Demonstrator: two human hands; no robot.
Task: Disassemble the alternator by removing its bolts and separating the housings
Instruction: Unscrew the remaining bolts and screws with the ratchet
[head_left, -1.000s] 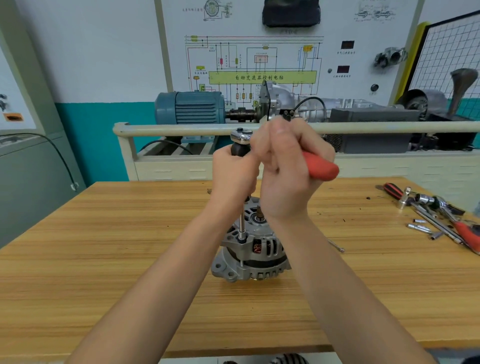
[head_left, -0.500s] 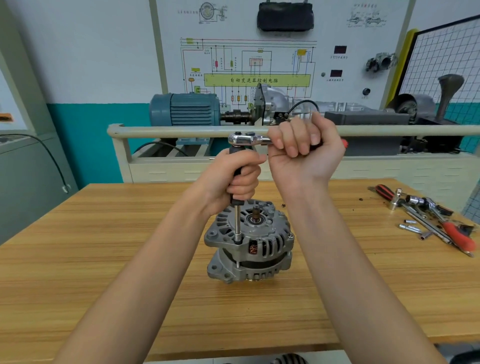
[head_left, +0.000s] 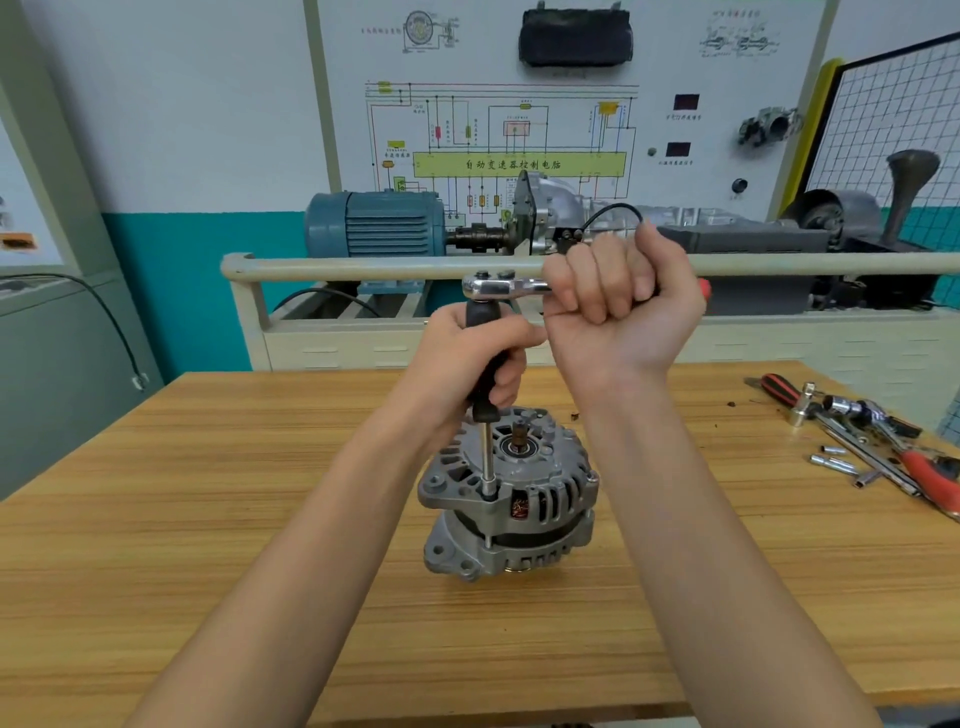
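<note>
The alternator (head_left: 506, 499) is a grey cast-metal unit w/ slotted vents, standing upright on the wooden table, shaft end up. Copper windings show through one slot. Upper and lower housings are together, w/ a dark gap between. A long extension driver (head_left: 487, 457) stands vertical on a bolt at the front-left ear.

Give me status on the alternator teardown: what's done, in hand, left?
Done: nothing clearly; no loose bolts identifiable on the table. In hand: left hand grips the extension handle, socket seated on a housing bolt; right hand grips the ratchet. Left: alternator housings remain joined.
</note>
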